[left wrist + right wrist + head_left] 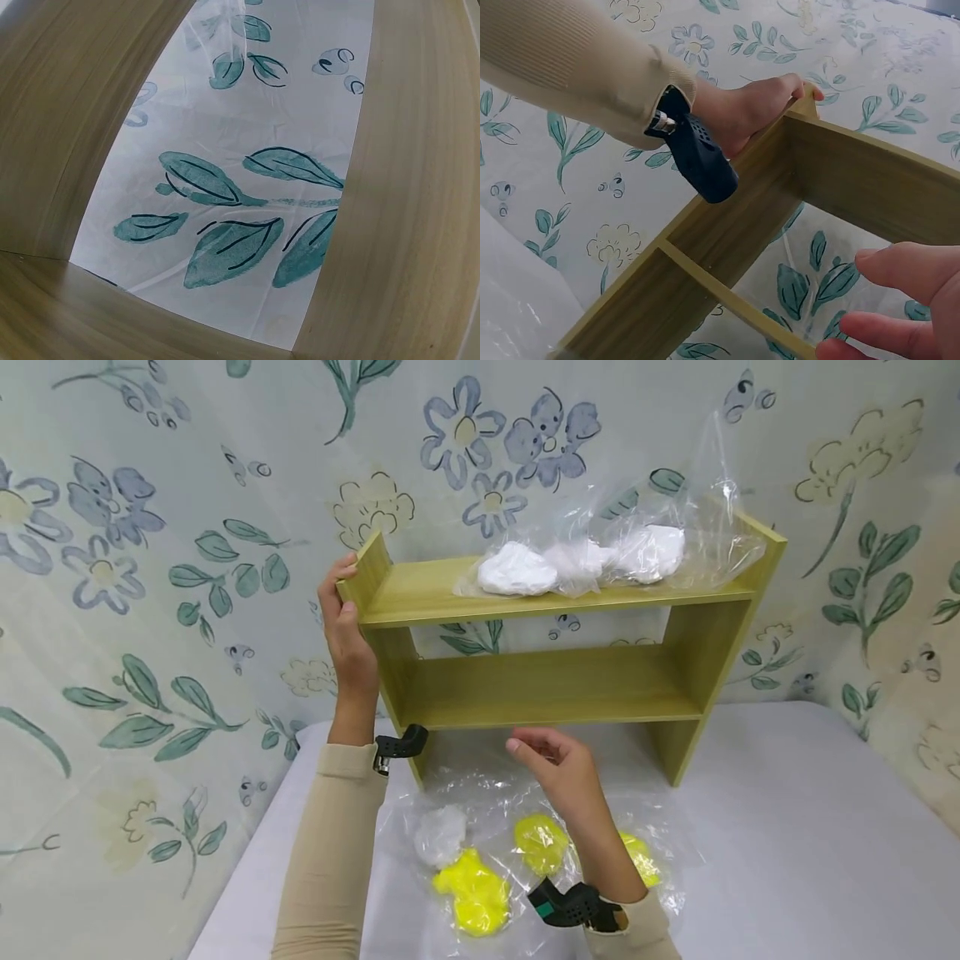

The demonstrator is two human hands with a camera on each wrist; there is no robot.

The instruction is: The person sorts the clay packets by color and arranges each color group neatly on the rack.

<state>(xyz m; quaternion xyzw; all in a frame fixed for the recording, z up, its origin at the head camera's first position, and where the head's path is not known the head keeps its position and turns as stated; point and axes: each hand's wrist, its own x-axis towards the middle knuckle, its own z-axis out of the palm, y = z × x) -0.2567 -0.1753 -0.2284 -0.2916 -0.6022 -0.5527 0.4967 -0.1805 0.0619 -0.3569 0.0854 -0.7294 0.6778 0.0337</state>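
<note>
A small wooden shelf with two boards stands upright on the table, against a flowered wall covering. At its upper left corner my left hand grips the side panel, fingers bent over the edge. The right wrist view also shows that left hand around the panel. My right hand is in front of the lower board, below its front edge, fingers loosely bent with nothing between them. Inside the shelf, the left wrist view shows wood panels framing the patterned backdrop.
A clear plastic bag with white lumps lies on the top board. On the table, beneath my right arm, clear plastic holds yellow lumps and a white lump. The pale tabletop extends to the right.
</note>
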